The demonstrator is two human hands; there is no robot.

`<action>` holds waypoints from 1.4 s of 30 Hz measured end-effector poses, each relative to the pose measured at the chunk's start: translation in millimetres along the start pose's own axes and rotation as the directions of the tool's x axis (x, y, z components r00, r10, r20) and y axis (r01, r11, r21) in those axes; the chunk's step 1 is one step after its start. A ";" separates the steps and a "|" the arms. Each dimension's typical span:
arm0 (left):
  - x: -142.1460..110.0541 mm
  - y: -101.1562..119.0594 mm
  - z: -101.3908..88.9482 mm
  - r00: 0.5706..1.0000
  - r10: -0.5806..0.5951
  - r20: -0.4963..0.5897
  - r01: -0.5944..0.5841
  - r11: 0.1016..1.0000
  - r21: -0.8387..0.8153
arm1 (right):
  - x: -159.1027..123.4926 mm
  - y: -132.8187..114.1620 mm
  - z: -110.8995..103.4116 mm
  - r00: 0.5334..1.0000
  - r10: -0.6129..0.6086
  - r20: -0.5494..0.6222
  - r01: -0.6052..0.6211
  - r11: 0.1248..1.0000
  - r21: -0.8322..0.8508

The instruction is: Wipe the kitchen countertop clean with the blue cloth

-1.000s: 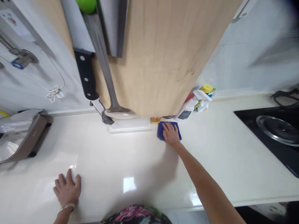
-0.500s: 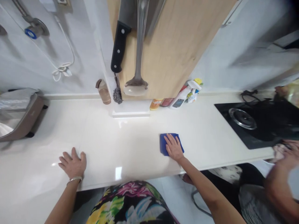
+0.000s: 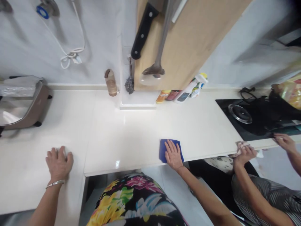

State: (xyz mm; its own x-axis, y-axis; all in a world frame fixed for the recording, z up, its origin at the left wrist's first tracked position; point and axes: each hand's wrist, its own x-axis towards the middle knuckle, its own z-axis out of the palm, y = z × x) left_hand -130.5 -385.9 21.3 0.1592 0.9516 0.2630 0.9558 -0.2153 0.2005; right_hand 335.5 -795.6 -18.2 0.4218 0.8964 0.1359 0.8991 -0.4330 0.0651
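Note:
My right hand [image 3: 173, 154] lies flat with fingers spread on a folded blue cloth [image 3: 163, 150], pressing it to the white countertop [image 3: 131, 135] close to the front edge. My left hand [image 3: 58, 163] rests palm down on the counter at the left, holding nothing; a bracelet sits on its wrist.
Another person's two hands [image 3: 244, 153] hold a light cloth at the counter's right edge beside a black hob [image 3: 254, 121]. Bottles [image 3: 185, 92] and a small jar [image 3: 111, 82] line the back wall. A knife [image 3: 143, 29] and ladle [image 3: 154, 67] hang above. A brown appliance [image 3: 23, 106] stands at left.
My right hand dragged the blue cloth from the back of the counter toward the front edge. My left hand slid slightly left. Another person's hands came into view at the right.

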 end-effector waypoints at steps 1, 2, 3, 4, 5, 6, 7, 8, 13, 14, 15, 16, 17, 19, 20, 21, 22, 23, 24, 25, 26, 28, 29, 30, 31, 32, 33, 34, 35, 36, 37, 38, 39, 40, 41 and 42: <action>-0.5 -10.6 1.0 1.000 0.019 -0.015 -0.018 1.000 0.009 | -0.5 -12.1 -1.7 1.000 -0.009 0.001 0.009 1.000 0.005; -1.9 -18.5 2.8 0.999 0.027 -0.030 -0.026 1.000 0.015 | -0.5 -25.3 -3.9 1.000 -0.020 0.004 0.020 1.000 0.010; -4.1 -23.8 4.9 0.999 0.021 -0.044 -0.020 1.000 0.013 | 0.1 -39.6 -6.3 1.000 -0.030 0.008 0.030 0.999 0.016; -6.8 -26.6 7.0 0.998 0.001 -0.056 -0.001 1.000 -0.001 | 1.2 -55.2 -9.0 0.999 -0.040 0.014 0.040 0.999 0.021; -9.7 -27.5 8.7 0.998 -0.014 -0.060 0.013 1.000 -0.020 | 3.1 -71.8 -11.7 0.999 -0.050 0.021 0.049 0.998 0.028; -12.4 -27.0 9.8 0.998 -0.020 -0.057 0.018 0.999 -0.042 | 5.6 -89.4 -14.3 0.998 -0.061 0.030 0.060 0.998 0.034; -14.8 -25.8 10.4 0.998 -0.022 -0.051 0.019 0.998 -0.063 | 8.7 -107.7 -16.8 0.996 -0.075 0.039 0.074 0.996 0.042; -16.6 -24.5 10.5 0.999 -0.023 -0.041 0.019 0.996 -0.083 | 12.3 -126.4 -19.0 0.994 -0.095 0.049 0.092 0.994 0.050; -20.3 -24.3 10.4 0.998 -0.063 0.022 0.065 0.987 -0.144 | 37.0 -213.3 -27.3 0.964 -0.255 0.079 0.245 0.963 0.115; -20.9 -25.2 10.8 0.997 -0.068 0.028 0.071 0.987 -0.147 | 42.5 -227.2 -28.5 0.951 -0.298 0.081 0.286 0.949 0.128; -21.6 -26.0 11.2 0.997 -0.070 0.034 0.074 0.986 -0.148 | 47.8 -239.8 -29.6 0.937 -0.340 0.084 0.327 0.935 0.140; -22.6 -26.7 11.5 0.997 -0.070 0.041 0.075 0.986 -0.147 | 52.9 -251.4 -30.6 0.920 -0.381 0.086 0.367 0.918 0.150; -23.6 -27.2 11.5 0.996 -0.070 0.048 0.076 0.986 -0.145 | 57.7 -262.2 -31.5 0.904 -0.418 0.086 0.402 0.901 0.162; -25.4 -27.8 11.0 0.995 -0.070 0.068 0.079 0.986 -0.146 | 65.9 -283.1 -33.0 0.877 -0.474 0.078 0.453 0.871 0.189; -26.1 -28.2 10.7 0.994 -0.071 0.079 0.082 0.985 -0.149 | 69.4 -294.0 -33.7 0.868 -0.492 0.069 0.470 0.858 0.207; -26.5 -28.6 10.4 0.993 -0.074 0.090 0.087 0.984 -0.155 | 72.5 -305.4 -34.5 0.861 -0.505 0.058 0.481 0.847 0.227; -26.8 -29.2 10.3 0.992 -0.077 0.101 0.092 0.982 -0.162 | 75.3 -317.3 -35.2 0.857 -0.514 0.047 0.488 0.837 0.249; -26.9 -29.9 10.3 0.991 -0.078 0.111 0.097 0.981 -0.171 | 77.7 -329.6 -36.0 0.853 -0.521 0.037 0.492 0.826 0.273; -27.1 -30.7 10.6 0.990 -0.079 0.120 0.100 0.978 -0.181 | 80.0 -342.3 -36.9 0.849 -0.527 0.029 0.496 0.816 0.297; -27.4 -31.5 10.9 0.989 -0.078 0.127 0.102 0.976 -0.191 | 82.1 -354.9 -37.7 0.844 -0.535 0.024 0.501 0.804 0.321; -27.8 -32.4 11.3 0.988 -0.076 0.132 0.102 0.974 -0.201 | 84.4 -367.3 -38.5 0.838 -0.545 0.021 0.506 0.792 0.342; -29.0 -33.7 12.1 0.989 -0.068 0.133 0.097 0.970 -0.222 | 89.6 -389.8 -39.7 0.825 -0.564 0.021 0.517 0.770 0.374; -29.8 -34.2 12.4 0.989 -0.064 0.131 0.093 0.968 -0.231 | 92.6 -399.4 -40.1 0.818 -0.574 0.020 0.524 0.760 0.384; -30.6 -34.6 12.6 0.990 -0.059 0.128 0.088 0.967 -0.239 | 96.0 -407.7 -40.4 0.811 -0.585 0.018 0.533 0.750 0.391; -31.5 -34.8 12.8 0.991 -0.054 0.124 0.083 0.966 -0.245 | 99.6 -414.4 -40.5 0.802 -0.597 0.015 0.543 0.741 0.395; -32.4 -34.9 12.9 0.992 -0.049 0.120 0.077 0.966 -0.247 | 103.4 -419.7 -40.7 0.793 -0.609 0.010 0.556 0.731 0.396; -33.3 -35.0 13.1 0.992 -0.045 0.116 0.072 0.966 -0.247 | 107.3 -423.6 -40.8 0.782 -0.623 0.005 0.571 0.720 0.395; -34.1 -35.1 13.3 0.993 -0.043 0.111 0.069 0.967 -0.244 | 111.2 -426.3 -40.9 0.771 -0.637 0.001 0.586 0.710 0.390; -34.9 -35.1 13.6 0.993 -0.043 0.106 0.067 0.969 -0.240 | 115.1 -428.2 -40.8 0.761 -0.649 -0.001 0.600 0.703 0.382; -35.5 -35.2 13.9 0.994 -0.045 0.099 0.067 0.970 -0.234 | 118.9 -429.6 -40.5 0.753 -0.658 -0.003 0.611 0.698 0.372; -35.9 -35.4 14.2 0.995 -0.046 0.092 0.066 0.971 -0.228 | 122.5 -430.8 -39.8 0.749 -0.662 -0.006 0.619 0.697 0.362; -36.3 -35.8 14.6 0.995 -0.046 0.085 0.064 0.973 -0.222 | 125.9 -432.1 -38.7 0.750 -0.661 -0.010 0.622 0.700 0.352; -36.6 -36.4 14.9 0.996 -0.047 0.079 0.064 0.974 -0.217 | 129.0 -433.5 -37.3 0.755 -0.655 -0.017 0.620 0.705 0.346; -37.0 -37.5 15.3 0.996 -0.048 0.074 0.062 0.975 -0.213 | 131.6 -435.0 -35.8 0.762 -0.647 -0.029 0.615 0.709 0.346; -37.6 -39.0 15.5 0.996 -0.047 0.069 0.061 0.976 -0.210 | 133.8 -436.1 -34.3 0.768 -0.638 -0.047 0.610 0.708 0.356; -38.3 -40.9 15.5 0.997 -0.045 0.065 0.058 0.976 -0.209 | 135.6 -436.3 -33.1 0.771 -0.633 -0.068 0.608 0.700 0.374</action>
State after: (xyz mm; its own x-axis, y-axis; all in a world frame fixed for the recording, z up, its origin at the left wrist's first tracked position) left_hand -171.8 -410.1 -11.6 0.1317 0.9725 0.1919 0.8903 -0.2012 0.4085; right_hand -3.4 -488.3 4.5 -0.2518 0.9589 0.1307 0.9301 0.2771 -0.2411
